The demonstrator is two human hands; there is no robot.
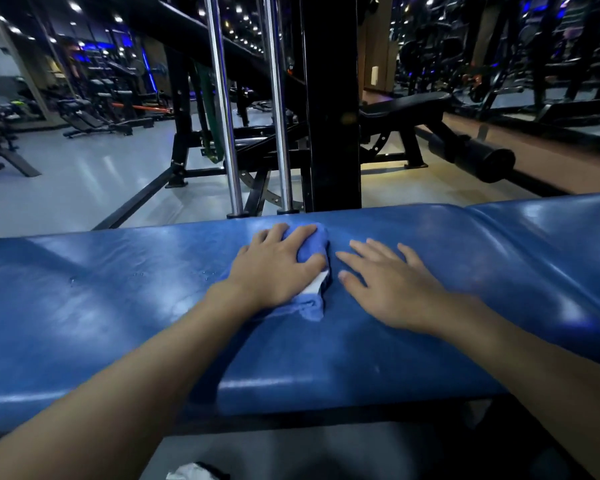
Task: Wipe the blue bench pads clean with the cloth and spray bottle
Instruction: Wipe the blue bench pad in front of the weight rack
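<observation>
Left hand (274, 268) fingers (305, 233) curl over blue cloth (314, 249), right hand (392, 289) splayed flat; best press firmly, overlapping strokes along blue bench pad (118, 306).

You are looking forward and down from head height, close over the blue bench pad (118, 306) crossing the lower frame, a black post (333, 98) standing upper centre.
</observation>
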